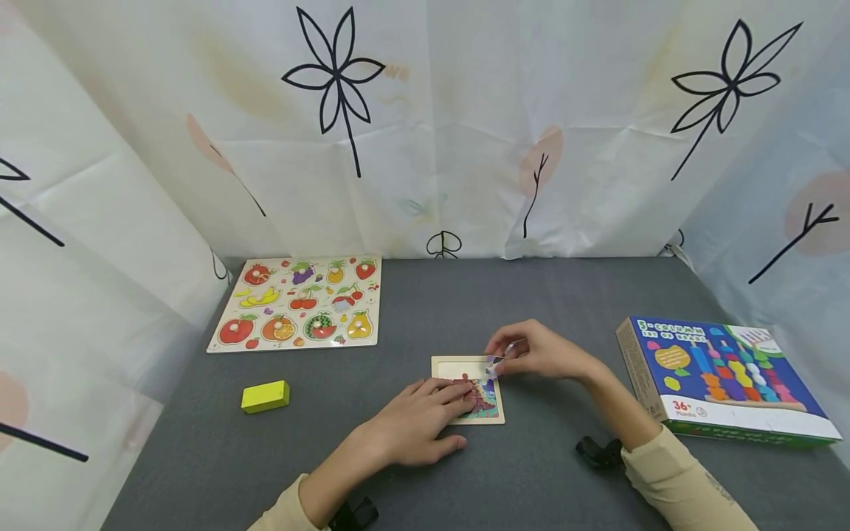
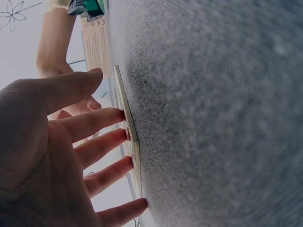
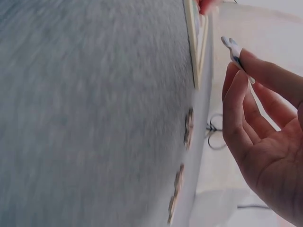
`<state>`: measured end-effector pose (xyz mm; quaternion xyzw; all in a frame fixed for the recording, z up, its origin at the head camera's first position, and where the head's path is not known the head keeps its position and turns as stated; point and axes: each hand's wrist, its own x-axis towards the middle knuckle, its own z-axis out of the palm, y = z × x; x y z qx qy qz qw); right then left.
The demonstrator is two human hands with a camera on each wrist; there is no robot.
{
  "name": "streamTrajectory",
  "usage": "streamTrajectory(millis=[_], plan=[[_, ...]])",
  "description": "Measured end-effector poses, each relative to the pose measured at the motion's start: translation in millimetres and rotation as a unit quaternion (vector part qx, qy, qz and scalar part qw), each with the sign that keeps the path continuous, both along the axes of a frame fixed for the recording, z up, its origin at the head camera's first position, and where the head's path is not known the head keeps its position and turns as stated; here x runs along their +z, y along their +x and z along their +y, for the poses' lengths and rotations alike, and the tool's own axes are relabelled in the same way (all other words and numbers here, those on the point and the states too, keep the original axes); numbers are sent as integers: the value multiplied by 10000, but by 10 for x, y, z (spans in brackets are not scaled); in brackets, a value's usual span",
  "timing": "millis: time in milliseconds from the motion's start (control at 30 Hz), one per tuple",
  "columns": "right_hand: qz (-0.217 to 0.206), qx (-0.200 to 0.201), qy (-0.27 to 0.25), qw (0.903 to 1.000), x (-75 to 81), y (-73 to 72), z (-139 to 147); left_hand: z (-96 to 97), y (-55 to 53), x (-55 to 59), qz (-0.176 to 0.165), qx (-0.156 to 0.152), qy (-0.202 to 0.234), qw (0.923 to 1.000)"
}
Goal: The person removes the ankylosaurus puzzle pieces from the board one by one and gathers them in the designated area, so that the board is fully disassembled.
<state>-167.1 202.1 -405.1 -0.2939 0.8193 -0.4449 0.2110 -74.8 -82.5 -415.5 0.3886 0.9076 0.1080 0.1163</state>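
Note:
A small jigsaw puzzle (image 1: 488, 409) lies in a pale wooden frame on the grey table, its upper part bare wood. My left hand (image 1: 425, 419) rests across its left side, fingers spread and nearly straight; in the left wrist view the fingertips (image 2: 124, 135) touch the frame's edge (image 2: 135, 146). Between thumb and fingers my right hand (image 1: 541, 352) pinches a jigsaw piece (image 3: 232, 49), whitish with some blue, over the upper right corner of the frame. The right wrist view shows this piece held above the table and tilted.
Two flat, wavy-edged pieces, one nearer the frame (image 3: 188, 128) and another (image 3: 175, 194), lie on the table. A fruit board (image 1: 295, 302) lies at back left, a yellow block (image 1: 265, 397) left of my hands. At right stands a blue toy box (image 1: 730, 376).

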Motion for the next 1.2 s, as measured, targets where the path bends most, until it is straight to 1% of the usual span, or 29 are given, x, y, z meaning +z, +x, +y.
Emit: streamTrajectory(millis=[133,267,467,633,767,900,1067,1200], plan=[[-75,-133,-119,9998,21,8,199,-1,1,-8,32,0,45,10000],[53,-349,-151,9993,53,32,409,0,3,-10,39,11,56,10000],[214,-726,-125,9971,114,110,641,3,9,3,-91,32,20,10000],[291,-1068,72,9938,138,140,776,2,16,10,-105,43,26,9999],[243,-1299,232,9910,148,136,869,2,16,11,-108,41,29,9999],[104,-1408,390,9892,147,104,936,4,16,11,-139,48,29,9999],[-78,-1579,754,9845,133,57,975,5,15,8,-174,51,37,9998],[-155,-1605,991,9819,107,35,988,5,16,4,-188,62,31,9998]])
